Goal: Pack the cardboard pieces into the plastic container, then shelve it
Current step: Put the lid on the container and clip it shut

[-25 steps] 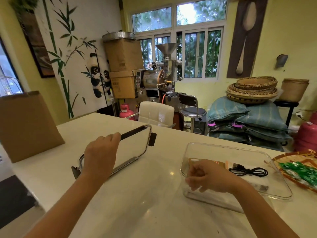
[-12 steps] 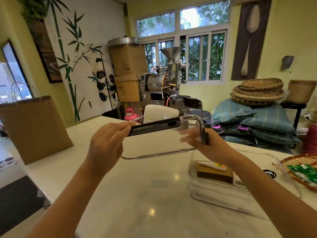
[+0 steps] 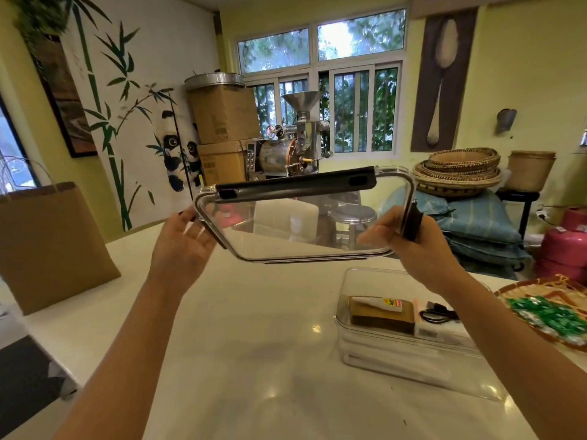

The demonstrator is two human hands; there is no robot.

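At the far left a brown paper bag [image 3: 54,242] is standing on the white table [image 3: 247,344], well apart from the work. The left hand [image 3: 182,246] is supporting the left short edge of the clear lid [image 3: 301,223]; its fingers [image 3: 203,231] are lying spread and nearly straight, propping the edge rather than clamping it. The lid is hanging tilted above the table, its long black latch [image 3: 295,185] uppermost, likely so that it can be squared up before going down. The right hand [image 3: 409,246] is gripping the lid's right edge, its fingers curled round the black side latch [image 3: 412,224], so this hand seems to be bearing most of the load. Below and right, the clear container [image 3: 406,357] is resting open on the table with the cardboard pieces [image 3: 381,315] lying flat inside, a small tube [image 3: 379,302] on top and a black cable [image 3: 436,312] just beside them. Packing looks finished; closing and shelving are not yet done. At the far right a woven tray [image 3: 521,292] is holding green packets [image 3: 549,315].
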